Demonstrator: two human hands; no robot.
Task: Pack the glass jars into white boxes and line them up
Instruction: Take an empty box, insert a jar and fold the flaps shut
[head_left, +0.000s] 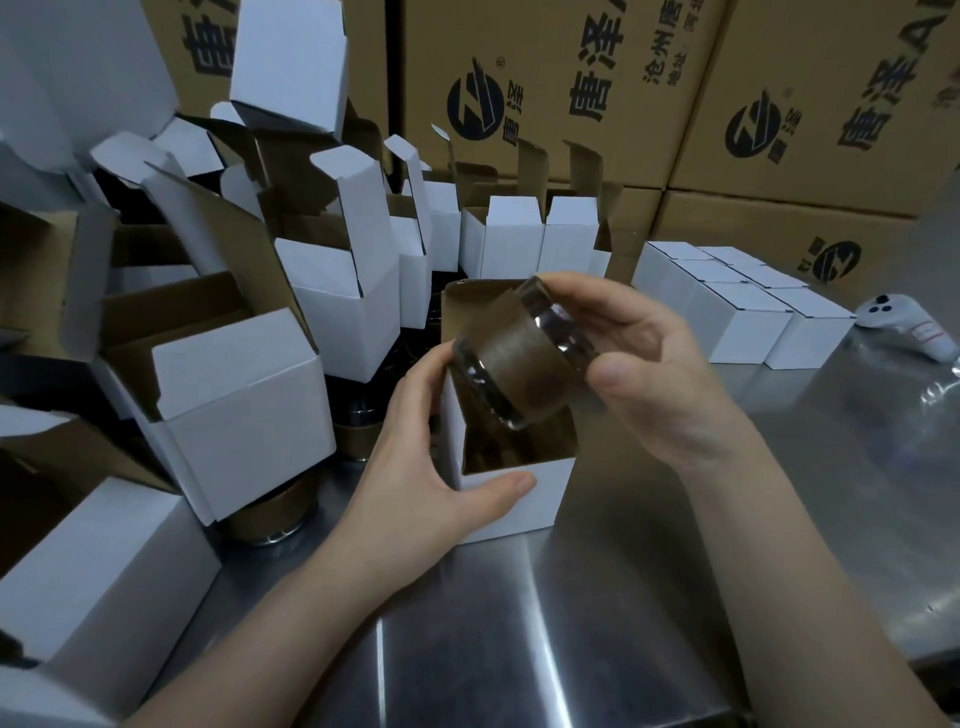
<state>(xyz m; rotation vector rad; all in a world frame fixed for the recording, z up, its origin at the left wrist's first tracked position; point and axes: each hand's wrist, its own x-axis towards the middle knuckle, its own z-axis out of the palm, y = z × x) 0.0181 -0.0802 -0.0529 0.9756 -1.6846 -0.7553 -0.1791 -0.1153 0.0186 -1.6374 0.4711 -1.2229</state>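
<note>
A glass jar (522, 358) wrapped in brown paper hangs tilted over the mouth of an open white box (511, 499). My right hand (654, 374) grips the jar from the right, thumb in front and fingers behind its upper rim. My left hand (431, 467) holds the box, thumb across its front edge and fingers along its left wall. The box stands on the steel table (597, 623). A row of closed white boxes (727, 306) is lined up at the right rear.
Several open white boxes (244, 395) crowd the left side and the back, some lying over brown-wrapped jars (270, 512). Big brown cartons (675, 93) wall off the rear. A white controller (909, 325) lies at the right, by crinkled clear plastic (940, 395).
</note>
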